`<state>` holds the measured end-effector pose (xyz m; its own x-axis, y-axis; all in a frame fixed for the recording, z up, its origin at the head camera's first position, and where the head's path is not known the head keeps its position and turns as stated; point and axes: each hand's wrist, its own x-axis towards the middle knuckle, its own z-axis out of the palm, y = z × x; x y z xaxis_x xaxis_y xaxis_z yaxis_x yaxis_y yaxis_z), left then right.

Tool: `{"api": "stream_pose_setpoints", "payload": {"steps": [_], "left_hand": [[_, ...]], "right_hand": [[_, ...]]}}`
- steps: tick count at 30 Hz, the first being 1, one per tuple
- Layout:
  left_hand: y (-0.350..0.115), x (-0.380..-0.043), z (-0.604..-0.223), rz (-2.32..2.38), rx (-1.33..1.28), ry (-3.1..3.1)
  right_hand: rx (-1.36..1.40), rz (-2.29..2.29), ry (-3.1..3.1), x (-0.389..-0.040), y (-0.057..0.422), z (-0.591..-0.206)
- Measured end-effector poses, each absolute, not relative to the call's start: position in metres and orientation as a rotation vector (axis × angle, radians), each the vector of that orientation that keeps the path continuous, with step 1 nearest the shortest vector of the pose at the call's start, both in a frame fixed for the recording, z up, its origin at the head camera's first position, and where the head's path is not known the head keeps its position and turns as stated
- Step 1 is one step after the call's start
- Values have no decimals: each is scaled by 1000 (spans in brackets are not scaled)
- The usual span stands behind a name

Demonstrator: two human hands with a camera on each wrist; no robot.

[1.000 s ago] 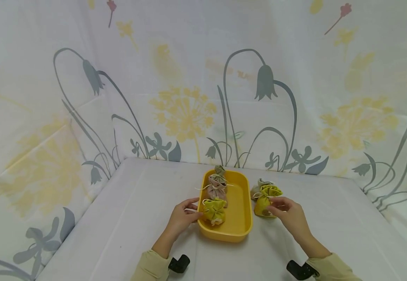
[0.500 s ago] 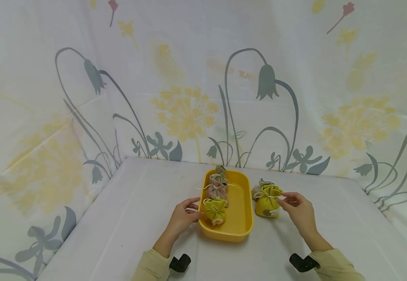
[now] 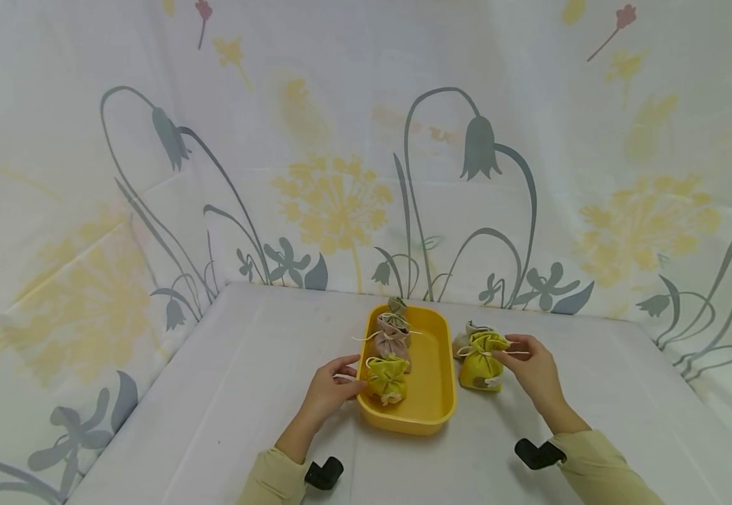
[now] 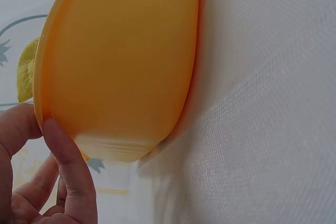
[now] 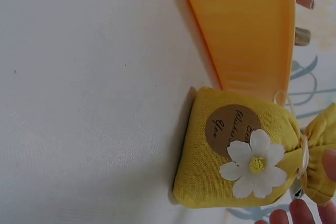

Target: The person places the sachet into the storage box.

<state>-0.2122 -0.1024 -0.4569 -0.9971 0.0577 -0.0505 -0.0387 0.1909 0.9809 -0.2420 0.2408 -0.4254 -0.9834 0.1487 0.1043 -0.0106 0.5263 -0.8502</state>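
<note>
My left hand (image 3: 331, 384) pinches the left rim of a yellow plastic tray (image 3: 425, 417) between thumb and forefinger, as the left wrist view shows close up. Standing in the tray along its left side are a yellow drawstring sachet (image 3: 386, 379), a pinkish one (image 3: 390, 340) and a greenish one (image 3: 395, 308). Right of the tray, my right hand (image 3: 535, 368) pinches the gathered top of another yellow drawstring sachet (image 5: 236, 150). This one stands upright on the table and bears a white cloth flower and a round brown label.
A greyish sachet (image 3: 463, 342) stands behind the right yellow one, partly hidden by it. All rests on a white-covered table (image 3: 265, 337). A flower-printed curtain (image 3: 341, 140) hangs along the back and sides.
My right hand drew back to the right from the front of the yellow sachet, then moved up to its gathered top. The left hand stays at the tray's rim.
</note>
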Motion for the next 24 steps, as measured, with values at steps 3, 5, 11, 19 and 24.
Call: {"api": "stream_pose_setpoints", "payload": {"steps": [3,5,11,19,24], "left_hand": [[-102,-212,-456,1959,23,2359],[-103,-212,-456,1960,26,2358],[-103,-213,-457,1958,27,2359],[-103,-212,-456,1951,24,2373],[-103,-212,-456,1950,23,2370]], "right_hand": [[-143,1488,-2634,-246,238,-426],[-156,1503,-2648,-247,236,-427],[-93,1511,-2616,-248,233,-428],[-66,1517,-2612,-245,231,-426],[-72,1565,-2568,-240,230,-427]]}}
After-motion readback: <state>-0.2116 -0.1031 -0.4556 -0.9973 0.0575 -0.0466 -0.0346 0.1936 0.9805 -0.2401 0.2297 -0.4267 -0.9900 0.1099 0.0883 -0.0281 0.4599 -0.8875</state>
